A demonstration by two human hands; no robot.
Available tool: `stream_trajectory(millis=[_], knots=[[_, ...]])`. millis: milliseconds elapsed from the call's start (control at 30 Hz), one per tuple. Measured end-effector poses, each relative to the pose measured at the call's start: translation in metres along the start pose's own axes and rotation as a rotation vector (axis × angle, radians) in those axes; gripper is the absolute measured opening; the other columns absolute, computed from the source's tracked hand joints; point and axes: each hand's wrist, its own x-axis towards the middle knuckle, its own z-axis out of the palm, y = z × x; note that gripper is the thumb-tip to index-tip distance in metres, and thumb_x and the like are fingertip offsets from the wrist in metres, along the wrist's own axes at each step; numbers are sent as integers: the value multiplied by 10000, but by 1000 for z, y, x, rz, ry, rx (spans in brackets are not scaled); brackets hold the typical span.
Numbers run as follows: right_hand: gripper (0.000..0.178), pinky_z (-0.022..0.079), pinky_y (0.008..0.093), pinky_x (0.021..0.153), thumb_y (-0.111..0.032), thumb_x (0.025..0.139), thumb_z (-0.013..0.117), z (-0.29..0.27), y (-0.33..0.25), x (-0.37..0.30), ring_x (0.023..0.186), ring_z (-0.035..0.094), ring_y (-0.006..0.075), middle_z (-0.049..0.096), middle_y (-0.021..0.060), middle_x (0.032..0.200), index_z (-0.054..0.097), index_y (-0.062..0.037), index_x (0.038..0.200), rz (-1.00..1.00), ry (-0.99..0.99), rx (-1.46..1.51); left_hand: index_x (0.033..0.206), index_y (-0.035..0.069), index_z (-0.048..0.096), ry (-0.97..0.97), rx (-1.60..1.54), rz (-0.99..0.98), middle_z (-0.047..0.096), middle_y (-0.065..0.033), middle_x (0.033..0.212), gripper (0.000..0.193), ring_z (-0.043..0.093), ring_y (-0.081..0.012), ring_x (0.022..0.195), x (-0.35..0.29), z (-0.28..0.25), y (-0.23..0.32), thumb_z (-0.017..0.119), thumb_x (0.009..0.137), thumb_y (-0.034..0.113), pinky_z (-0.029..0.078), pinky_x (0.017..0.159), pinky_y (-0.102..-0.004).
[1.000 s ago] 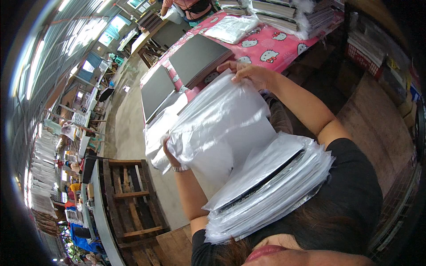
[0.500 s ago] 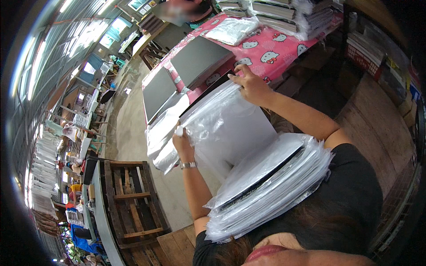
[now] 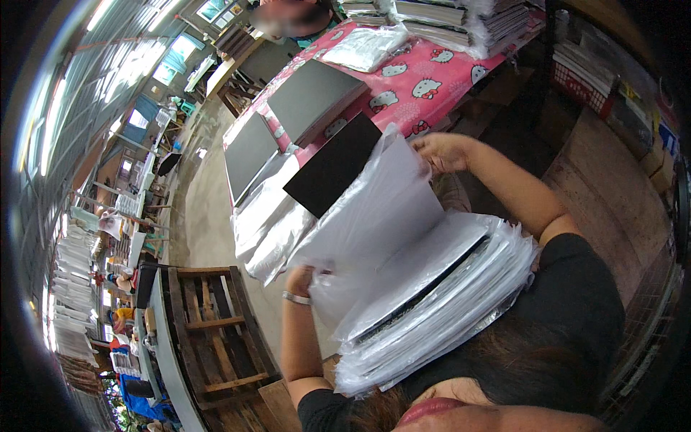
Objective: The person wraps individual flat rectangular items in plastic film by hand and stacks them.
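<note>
A clear plastic sleeve (image 3: 345, 223) is stretched between my hands above my lap. My left hand (image 3: 302, 279) is closed on its near left edge, fingers partly hidden by the film. At its far right edge, my right hand (image 3: 445, 153) pinches the film with bent fingers. Beyond the sleeve's far edge lies a black board (image 3: 335, 165), widely exposed at the table's near side. A white sheet (image 3: 403, 183) shows through or behind the film. Against my body rests a thick stack of plastic-sleeved sheets (image 3: 439, 309), with one dark edge near its top.
The pink patterned table (image 3: 432, 72) bears a grey-topped stack (image 3: 317, 97), another grey board (image 3: 250, 155), white plastic packets (image 3: 273, 230) and tall bundles (image 3: 439, 29). A wooden pallet (image 3: 216, 324) stands at the left. A red basket (image 3: 579, 86) is at the right. Another person is at the far end.
The sleeve has come back toward me, uncovering much more of the black board. My left hand has moved nearer my body; my right hand has moved rightward and slightly nearer.
</note>
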Motion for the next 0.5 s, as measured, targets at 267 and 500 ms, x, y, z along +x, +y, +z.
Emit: stream_trajectory(millis=[267,500], knots=[[280,473,255,679,-135,840,650,65,-29,-17,724,559,88,614,-3,882,597,-59,1103,-450,168,-104,1052,-11,542,21,-596,178,618,-133,966,304,634,-262,827,-22,9,21,595,778,110,564,703,-417],[62,381,200,580,-103,843,629,42,39,15,620,459,39,571,-36,708,661,-55,821,-707,682,-149,1091,-1,527,-14,-563,185,625,-122,922,346,640,-253,769,25,10,-19,609,777,120,576,665,-369]])
